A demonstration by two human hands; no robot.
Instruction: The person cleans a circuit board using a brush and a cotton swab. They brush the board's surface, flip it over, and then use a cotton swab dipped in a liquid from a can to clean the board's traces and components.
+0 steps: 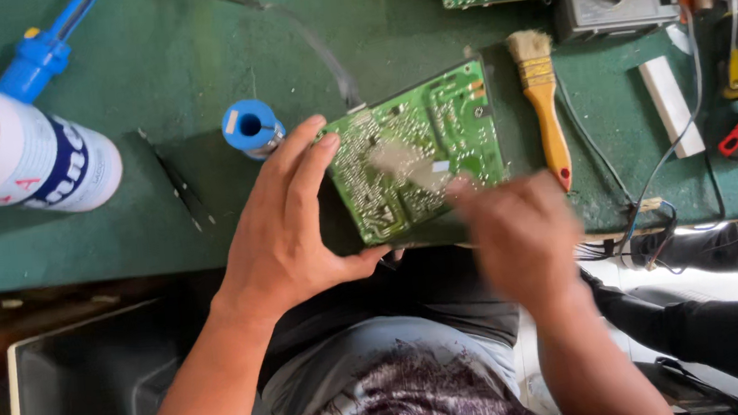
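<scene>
Green circuit board (418,154) gripped at left edge by left hand (287,232); right hand (517,226) blurred over board, grip not discernible; paintbrush (545,103) alongside.

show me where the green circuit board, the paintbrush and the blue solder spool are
green circuit board (433,131), head view, bare solder side near its middle
paintbrush (548,116), head view, yellow wooden handle
blue solder spool (249,124), head view, top flange

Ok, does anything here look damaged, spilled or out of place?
A pale, smeared patch sits mid-way on the green circuit board, unlike the rest of its surface. The right hand is motion-blurred, so its contact is unclear.
</scene>
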